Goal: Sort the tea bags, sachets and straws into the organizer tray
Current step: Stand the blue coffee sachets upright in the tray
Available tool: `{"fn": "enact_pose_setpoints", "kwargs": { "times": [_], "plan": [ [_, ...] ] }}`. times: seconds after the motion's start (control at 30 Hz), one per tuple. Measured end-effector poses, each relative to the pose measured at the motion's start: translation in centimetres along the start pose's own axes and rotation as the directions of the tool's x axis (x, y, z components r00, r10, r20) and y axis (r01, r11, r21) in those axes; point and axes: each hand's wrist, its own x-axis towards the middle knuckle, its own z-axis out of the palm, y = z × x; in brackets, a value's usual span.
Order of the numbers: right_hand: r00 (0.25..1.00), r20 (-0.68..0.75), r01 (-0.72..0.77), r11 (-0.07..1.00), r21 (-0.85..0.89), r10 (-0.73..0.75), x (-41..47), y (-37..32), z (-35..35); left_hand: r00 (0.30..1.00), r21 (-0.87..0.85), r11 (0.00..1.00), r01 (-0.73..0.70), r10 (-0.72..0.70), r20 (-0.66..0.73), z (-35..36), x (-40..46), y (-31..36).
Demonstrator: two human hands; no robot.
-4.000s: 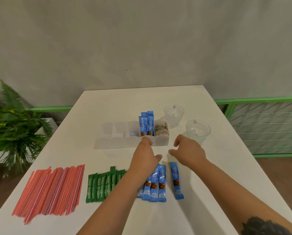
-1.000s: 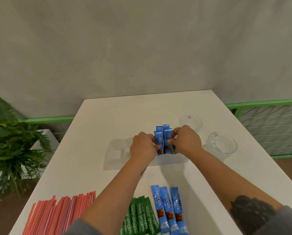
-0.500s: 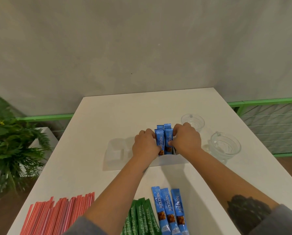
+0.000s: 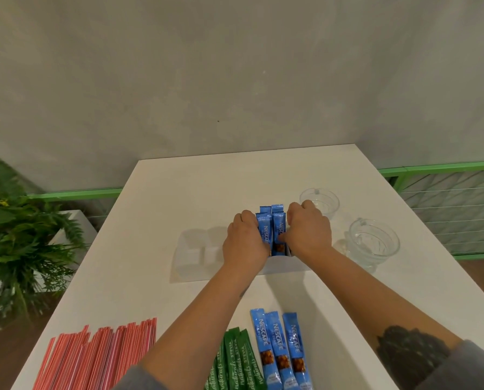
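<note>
A translucent white organizer tray lies across the middle of the white table. Several blue coffee sachets stand upright in one of its right-hand compartments. My left hand presses against their left side and my right hand against their right side, fingers curled around the bundle. Three more blue sachets lie flat near the front edge. Green stevia sachets lie to their left. A fan of red straws covers the front left corner.
Two clear glass cups stand to the right of the tray. A leafy green plant stands off the table's left edge. A grey wall and green railing are behind the table.
Four seconds ago both hands hovered over the flat sachets. They have since moved up to the tray and closed on either side of the upright blue sachets, which number more than before.
</note>
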Motion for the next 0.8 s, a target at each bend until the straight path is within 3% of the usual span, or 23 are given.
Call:
{"fn": "enact_pose_setpoints", "kwargs": {
  "times": [0.33, 0.6, 0.8],
  "plan": [
    [1.0, 0.003, 0.019, 0.997, 0.073, -0.019, -1.0, 0.1, -1.3, 0.998, -0.087, 0.995, 0.055, -0.056, -0.013, -0.7, -0.9, 0.4],
    [0.997, -0.073, 0.037, 0.978, 0.203, -0.022, -3.4, 0.6, -2.8, 0.997, -0.148, 0.987, 0.055, -0.062, -0.042, -1.1, -3.2, 0.8],
    [0.995, -0.095, 0.054, 0.966, 0.253, -0.031, -5.7, 1.7, -3.3, 0.999, -0.161, 0.986, 0.054, -0.054, 0.003, -0.8, -5.8, 1.1]
  ]
}}
